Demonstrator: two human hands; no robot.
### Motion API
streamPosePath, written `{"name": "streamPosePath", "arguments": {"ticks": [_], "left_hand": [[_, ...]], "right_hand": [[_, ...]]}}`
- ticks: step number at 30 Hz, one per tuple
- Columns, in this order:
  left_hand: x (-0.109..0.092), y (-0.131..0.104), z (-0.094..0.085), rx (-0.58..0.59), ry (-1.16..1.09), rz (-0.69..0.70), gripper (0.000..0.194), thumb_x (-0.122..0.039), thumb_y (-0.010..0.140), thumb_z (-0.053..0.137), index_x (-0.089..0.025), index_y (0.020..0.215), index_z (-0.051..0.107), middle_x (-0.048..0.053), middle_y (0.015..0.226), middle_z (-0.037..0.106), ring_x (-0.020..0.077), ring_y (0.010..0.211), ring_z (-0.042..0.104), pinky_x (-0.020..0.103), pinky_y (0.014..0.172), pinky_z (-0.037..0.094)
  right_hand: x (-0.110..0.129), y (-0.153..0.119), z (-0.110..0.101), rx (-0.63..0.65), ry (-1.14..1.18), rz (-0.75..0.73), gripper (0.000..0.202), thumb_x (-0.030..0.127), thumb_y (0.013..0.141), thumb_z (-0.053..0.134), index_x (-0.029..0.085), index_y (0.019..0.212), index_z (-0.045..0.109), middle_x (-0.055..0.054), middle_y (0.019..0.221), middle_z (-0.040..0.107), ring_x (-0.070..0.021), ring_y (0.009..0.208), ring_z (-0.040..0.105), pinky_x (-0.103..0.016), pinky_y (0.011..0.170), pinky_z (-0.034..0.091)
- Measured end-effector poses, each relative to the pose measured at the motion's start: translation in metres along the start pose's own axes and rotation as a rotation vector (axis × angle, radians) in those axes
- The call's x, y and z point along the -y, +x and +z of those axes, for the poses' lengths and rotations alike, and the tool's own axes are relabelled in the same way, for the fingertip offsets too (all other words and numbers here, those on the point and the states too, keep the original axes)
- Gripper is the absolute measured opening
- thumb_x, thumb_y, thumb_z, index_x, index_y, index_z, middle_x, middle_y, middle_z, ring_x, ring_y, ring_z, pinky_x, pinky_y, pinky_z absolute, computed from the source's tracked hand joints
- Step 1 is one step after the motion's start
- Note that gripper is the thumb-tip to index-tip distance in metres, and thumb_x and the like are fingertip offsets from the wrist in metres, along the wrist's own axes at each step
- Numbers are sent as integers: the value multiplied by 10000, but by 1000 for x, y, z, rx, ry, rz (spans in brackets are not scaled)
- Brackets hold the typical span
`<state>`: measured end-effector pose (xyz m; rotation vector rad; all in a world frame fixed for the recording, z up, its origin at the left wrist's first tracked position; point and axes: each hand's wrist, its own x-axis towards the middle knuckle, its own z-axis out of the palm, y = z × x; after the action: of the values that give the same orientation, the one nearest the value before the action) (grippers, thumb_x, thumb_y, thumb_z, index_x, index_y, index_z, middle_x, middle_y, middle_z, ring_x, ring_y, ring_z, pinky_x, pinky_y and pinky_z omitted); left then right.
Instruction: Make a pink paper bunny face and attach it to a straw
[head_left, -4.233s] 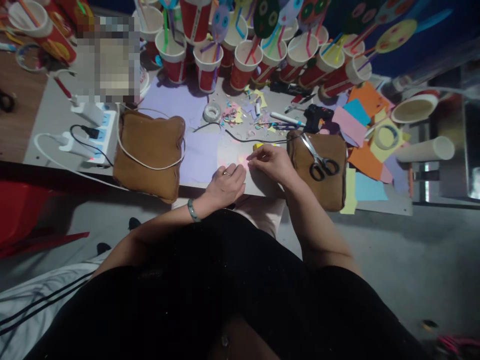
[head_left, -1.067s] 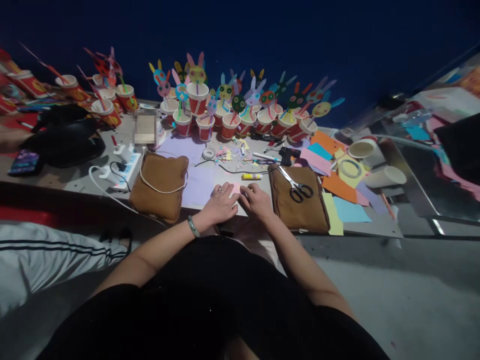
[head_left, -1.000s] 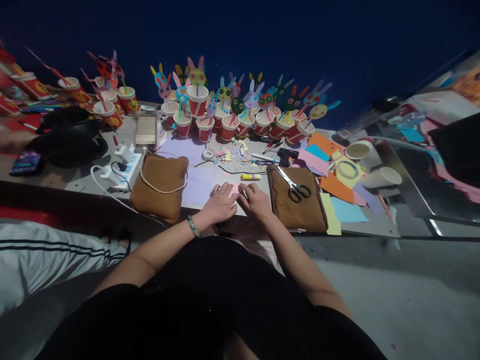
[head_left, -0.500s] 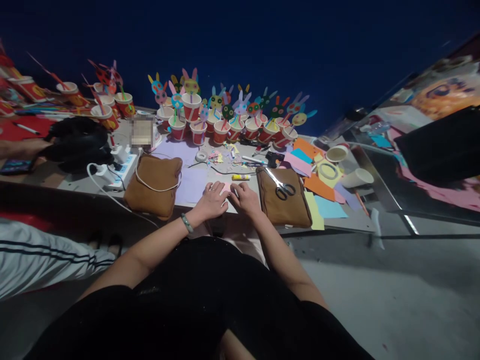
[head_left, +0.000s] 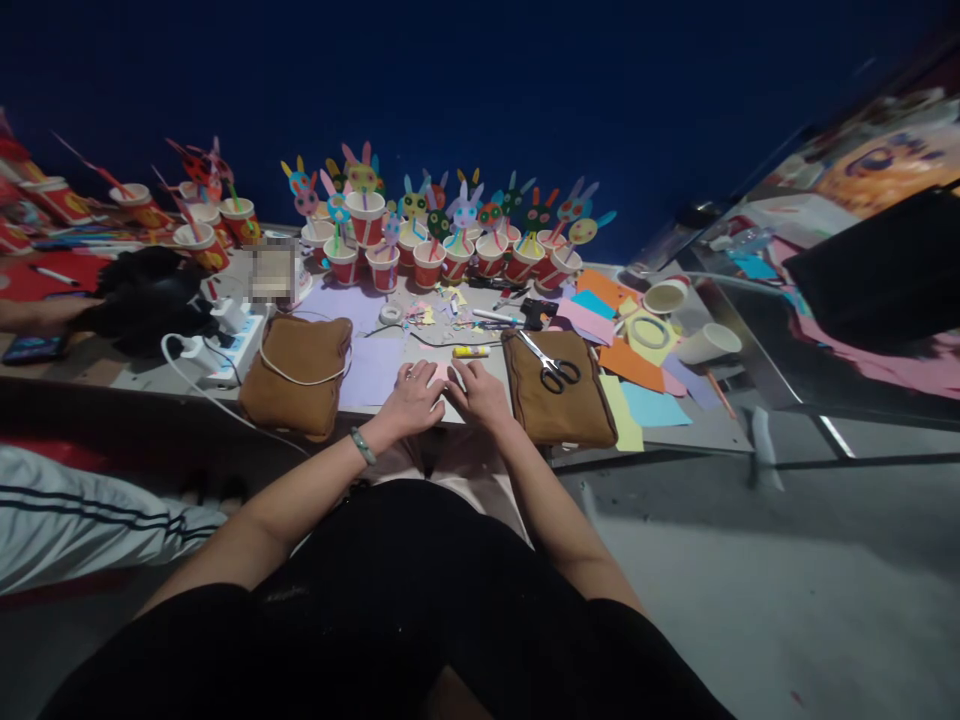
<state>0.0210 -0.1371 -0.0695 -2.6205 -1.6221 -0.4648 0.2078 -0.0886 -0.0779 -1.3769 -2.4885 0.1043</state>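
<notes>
A small piece of pink paper (head_left: 442, 371) lies at the table's front edge, mostly covered by my fingers. My left hand (head_left: 411, 399) has its fingers bent down onto the paper's left side, thumb toward the middle. From the right, my right hand (head_left: 478, 393) grips the same paper, its thumb close to the left one. Just beyond my hands is a yellow glue stick (head_left: 471, 352). Scissors (head_left: 551, 365) with black handles rest on a brown cushion (head_left: 577, 415) beside my right hand. Lilac paper (head_left: 373, 368) lies left of my left hand.
Red paper cups (head_left: 429, 266) with rabbit-faced paper figures line the back. Left stand another brown cushion (head_left: 300, 385) and a white power strip (head_left: 238, 350) with cables. Coloured sheets (head_left: 656, 405), a tape roll (head_left: 649, 332) and cups lie right. A co-worker's hand (head_left: 45, 315) is far left.
The whole view has shifted slightly, so the table things appear a little further left. Both hands stay on the pink paper, with only slight finger movement.
</notes>
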Motion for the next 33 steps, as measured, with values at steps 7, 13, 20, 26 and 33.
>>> {"name": "streamPosePath", "arguments": {"ticks": [7, 13, 20, 26, 33], "left_hand": [[0, 0, 2, -2, 0, -3, 326, -303, 936, 512, -163, 1200, 643, 202, 1381, 572, 344, 1289, 500, 540, 1096, 346], [1, 0, 4, 2, 1, -13, 317, -306, 935, 510, -167, 1181, 655, 203, 1374, 572, 348, 1298, 493, 548, 1105, 336], [1, -1, 4, 6, 16, -19, 318, -307, 933, 510, -151, 1170, 653, 233, 1441, 526, 367, 1366, 453, 572, 1120, 320], [0, -2, 1, 33, 22, -1, 301, -290, 929, 504, -163, 1159, 651, 205, 1375, 582, 358, 1343, 476, 572, 1111, 332], [1, -2, 3, -8, 21, 19, 278, -292, 930, 503, -175, 1130, 657, 201, 1359, 588, 351, 1338, 476, 569, 1108, 339]], "right_hand": [[1, 1, 0, -14, 27, 3, 529, 513, 1054, 373, 160, 1390, 579, -142, 1173, 633, -227, 871, 599, -309, 700, 369], [4, 1, -4, 26, 38, 5, 499, 494, 1059, 363, 165, 1349, 602, -143, 1184, 624, -230, 911, 611, -303, 719, 379], [8, 0, -13, 82, 29, 2, 527, 478, 1069, 341, 162, 1462, 496, -158, 1248, 601, -237, 952, 624, -313, 771, 421], [9, 0, -16, 117, 43, -8, 485, 408, 1065, 335, 147, 1437, 504, -174, 1247, 597, -257, 990, 630, -338, 789, 457], [8, 1, -15, 122, 44, -17, 457, 381, 1057, 348, 142, 1402, 529, -166, 1230, 605, -256, 985, 621, -345, 785, 454]]}}
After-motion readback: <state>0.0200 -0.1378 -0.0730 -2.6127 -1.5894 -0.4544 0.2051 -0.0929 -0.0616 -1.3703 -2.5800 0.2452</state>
